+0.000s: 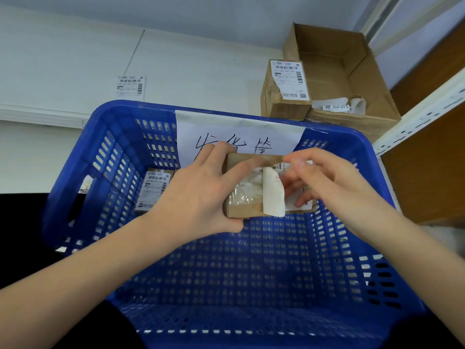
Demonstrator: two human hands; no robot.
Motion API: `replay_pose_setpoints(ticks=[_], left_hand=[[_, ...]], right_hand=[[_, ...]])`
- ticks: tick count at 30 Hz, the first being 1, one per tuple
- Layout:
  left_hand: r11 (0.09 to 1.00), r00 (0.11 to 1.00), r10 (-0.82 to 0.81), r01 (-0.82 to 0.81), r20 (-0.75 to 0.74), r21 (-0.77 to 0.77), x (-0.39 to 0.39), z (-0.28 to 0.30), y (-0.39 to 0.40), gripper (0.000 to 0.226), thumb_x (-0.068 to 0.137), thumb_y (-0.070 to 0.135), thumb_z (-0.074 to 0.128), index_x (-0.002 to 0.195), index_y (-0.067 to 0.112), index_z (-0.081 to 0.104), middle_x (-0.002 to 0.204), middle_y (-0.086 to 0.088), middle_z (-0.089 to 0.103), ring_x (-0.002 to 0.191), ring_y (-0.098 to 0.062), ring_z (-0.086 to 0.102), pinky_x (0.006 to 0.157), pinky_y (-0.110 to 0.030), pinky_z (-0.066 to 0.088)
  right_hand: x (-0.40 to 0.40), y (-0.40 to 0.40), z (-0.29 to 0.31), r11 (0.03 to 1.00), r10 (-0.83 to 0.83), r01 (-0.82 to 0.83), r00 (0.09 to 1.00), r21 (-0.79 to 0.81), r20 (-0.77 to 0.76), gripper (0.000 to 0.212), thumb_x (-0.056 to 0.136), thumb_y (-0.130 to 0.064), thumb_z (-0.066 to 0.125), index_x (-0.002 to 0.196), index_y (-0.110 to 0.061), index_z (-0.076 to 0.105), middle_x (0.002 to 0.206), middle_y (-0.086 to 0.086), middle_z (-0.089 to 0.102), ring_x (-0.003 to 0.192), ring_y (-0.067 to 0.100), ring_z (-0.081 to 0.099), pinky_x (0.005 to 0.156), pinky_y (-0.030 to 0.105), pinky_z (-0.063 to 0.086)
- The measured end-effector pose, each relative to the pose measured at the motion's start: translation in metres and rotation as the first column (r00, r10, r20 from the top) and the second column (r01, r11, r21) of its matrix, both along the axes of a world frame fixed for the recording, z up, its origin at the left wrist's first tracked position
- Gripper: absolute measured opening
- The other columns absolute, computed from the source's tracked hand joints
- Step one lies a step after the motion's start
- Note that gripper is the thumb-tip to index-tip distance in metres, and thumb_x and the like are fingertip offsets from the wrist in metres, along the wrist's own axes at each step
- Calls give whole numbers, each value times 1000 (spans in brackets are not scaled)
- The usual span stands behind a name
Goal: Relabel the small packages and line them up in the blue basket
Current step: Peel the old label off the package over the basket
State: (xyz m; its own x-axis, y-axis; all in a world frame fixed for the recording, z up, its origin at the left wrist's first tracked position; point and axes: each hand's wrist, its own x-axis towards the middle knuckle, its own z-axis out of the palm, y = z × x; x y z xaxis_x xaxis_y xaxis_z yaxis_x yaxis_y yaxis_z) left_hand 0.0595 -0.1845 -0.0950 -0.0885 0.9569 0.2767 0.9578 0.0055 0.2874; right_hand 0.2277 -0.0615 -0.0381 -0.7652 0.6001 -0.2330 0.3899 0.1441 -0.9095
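Fingers of the left hand [198, 195] curl round the left end of a small cardboard package [241, 210], thumb under its near edge, holding it level above the blue basket [105, 137]. The right hand [319, 180] works at the package's right half: thumb and forefinger pinch a white label [273, 195], which is partly lifted, its loose flap curling up from the top face, with the other fingers tucked beneath the flap against the box. Where the label has come away, a patch of crinkled clear tape [245, 192] shows on the cardboard. Whether the flap is going on or coming off cannot be told.

Below the hands the basket's perforated floor lies bare in its near part. In the far left corner a second small package [153, 190] rests flat, its printed barcode label facing up. A white paper sign [236, 133] with handwritten characters hangs over the basket's far wall, just behind the held package.

Beyond the basket to the far right stands another labelled brown box [284, 94], touching a larger open carton [352, 71] that has curled strips of label backing [339, 105] inside it. On the white wall at far left a loose shipping label [130, 88] is stuck.
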Motion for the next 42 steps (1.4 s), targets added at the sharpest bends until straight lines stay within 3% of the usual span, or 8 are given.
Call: replay_pose_setpoints(ticks=[6, 10, 22, 26, 30, 32, 36, 42], left_hand=[[1000, 996, -7, 9, -91, 16, 2, 2, 0, 87, 53, 48, 65, 133, 24, 41, 108, -15, 52, 96, -22, 40, 49, -23, 31], [1000, 993, -19, 19, -119, -7, 2, 1, 1, 93, 48, 45, 75, 133, 21, 43, 108, -15, 53, 95, -24, 40, 50, -24, 32], [1000, 1000, 7, -6, -13, 30, -4, 1, 3, 82, 57, 55, 51, 133, 25, 47, 106, -11, 52, 90, -19, 43, 48, -22, 32], [998, 999, 17, -19, 31, 64, -4, 1, 4, 82, 56, 54, 55, 132, 28, 41, 105, -11, 52, 90, -22, 50, 48, -25, 41], [998, 999, 25, -28, 38, 62, -7, 3, 2, 82, 56, 56, 54, 132, 29, 40, 106, -10, 52, 91, -22, 49, 48, -26, 42], [997, 999, 28, -31, 38, 64, -7, 3, 1, 83, 56, 56, 54, 133, 31, 39, 105, -9, 52, 91, -21, 50, 49, -24, 40], [998, 1000, 20, -20, 0, 56, -4, 3, 2, 82, 57, 57, 55, 133, 30, 40, 105, -9, 52, 91, -21, 49, 47, -24, 38], [999, 1000, -5, 4, 14, 42, -1, 2, 3, 82, 57, 56, 53, 134, 29, 39, 106, -10, 52, 92, -20, 49, 49, -24, 40]], right_hand=[[-4, -6, -5, 996, -2, -3, 999, 89, 49, 9, 85, -23, 62, 83, -21, 71, 76, -9, 70, 63, -4, 63, 55, 9, 48], [-3, -1, -14, 968, -25, -8, 991, 253, 128, 13, 88, -10, 63, 80, -15, 72, 75, -4, 70, 69, 1, 64, 65, 19, 54], [0, -1, -4, 922, -63, 42, 997, 385, 41, 20, 83, -18, 67, 96, -34, 68, 78, -20, 68, 81, -6, 65, 77, 8, 50], [-1, -4, 6, 970, 138, -126, 990, 208, -41, 33, 87, -38, 42, 118, -50, 47, 91, -8, 71, 86, 4, 66, 76, 9, 48], [1, 3, 2, 850, 380, -384, 921, 360, 86, 41, 97, -16, 48, 126, -44, 47, 109, -18, 59, 107, 3, 57, 90, 16, 45], [5, 7, 1, 762, 416, -429, 898, 485, 142, 42, 92, -10, 50, 124, -37, 55, 110, -15, 58, 109, 7, 55, 94, 20, 44], [7, 13, 3, 659, 439, -455, 879, 599, 186, 29, 84, -37, 55, 108, -28, 69, 104, -10, 60, 105, 10, 57, 90, 27, 46], [12, 16, 1, 702, 401, -386, 909, 599, 115, 27, 79, -46, 61, 84, -21, 73, 83, -12, 65, 85, 6, 61, 78, 22, 48]])
